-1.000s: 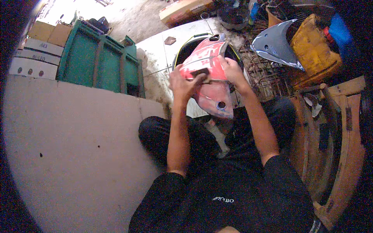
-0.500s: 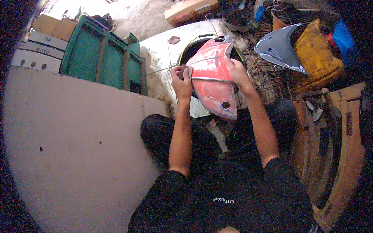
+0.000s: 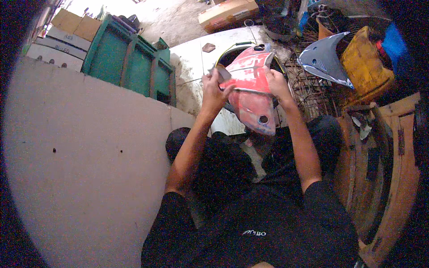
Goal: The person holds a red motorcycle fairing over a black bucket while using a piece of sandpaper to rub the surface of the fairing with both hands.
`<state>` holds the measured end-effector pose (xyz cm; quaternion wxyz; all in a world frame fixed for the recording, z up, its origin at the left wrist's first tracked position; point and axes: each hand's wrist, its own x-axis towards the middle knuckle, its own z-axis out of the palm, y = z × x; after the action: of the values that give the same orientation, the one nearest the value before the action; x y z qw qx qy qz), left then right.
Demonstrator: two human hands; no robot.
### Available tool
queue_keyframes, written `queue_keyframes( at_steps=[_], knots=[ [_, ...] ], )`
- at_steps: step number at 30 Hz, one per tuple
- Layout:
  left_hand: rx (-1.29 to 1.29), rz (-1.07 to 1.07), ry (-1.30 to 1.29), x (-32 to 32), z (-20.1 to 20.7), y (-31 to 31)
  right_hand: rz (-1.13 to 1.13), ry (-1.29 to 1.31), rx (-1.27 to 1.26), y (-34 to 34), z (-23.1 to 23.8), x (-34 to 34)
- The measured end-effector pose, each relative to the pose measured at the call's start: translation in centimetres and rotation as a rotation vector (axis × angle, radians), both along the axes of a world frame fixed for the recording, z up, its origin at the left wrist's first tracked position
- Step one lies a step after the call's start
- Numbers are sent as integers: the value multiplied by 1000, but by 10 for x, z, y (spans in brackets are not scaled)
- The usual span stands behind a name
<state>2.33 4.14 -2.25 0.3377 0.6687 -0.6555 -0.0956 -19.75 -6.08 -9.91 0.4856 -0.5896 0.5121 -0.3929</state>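
Observation:
A red motorcycle body panel (image 3: 252, 80) with worn pale patches and a round hole near its lower end is held up before me. My right hand (image 3: 278, 85) grips its right edge, thumb on the face and fingers behind. At the panel's left edge, my left hand (image 3: 215, 91) pinches a small grey-brown sheet that looks like sandpaper (image 3: 222, 73); the hand is slightly blurred. Below the panel is a dark basin (image 3: 227, 56) with a yellow-green rim, mostly hidden by it.
A white board (image 3: 192, 56) lies under the basin, with a small brown scrap (image 3: 208, 47) on it. To the right are a grey panel (image 3: 322, 60), a yellow jerrycan (image 3: 368, 67) and wooden furniture (image 3: 402, 147). A low wall (image 3: 89, 134) and green cabinet (image 3: 107, 49) stand left.
My left hand has shifted and turned at the panel's left edge, its forearm now slanting outward, with the sheet raised more. My right hand keeps its grip. The whole view has shifted slightly.

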Motion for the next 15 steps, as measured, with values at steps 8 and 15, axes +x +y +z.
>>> queue_keyframes(
  at_steps=[8, 15],
  knots=[
    [-274, 374, 52, 9, -7, 15, 59, 14, 62, 11, 16, 3],
    [-124, 279, 60, -3, -44, 0, 79, -11, 96, -1, 4, -9]
  ],
)
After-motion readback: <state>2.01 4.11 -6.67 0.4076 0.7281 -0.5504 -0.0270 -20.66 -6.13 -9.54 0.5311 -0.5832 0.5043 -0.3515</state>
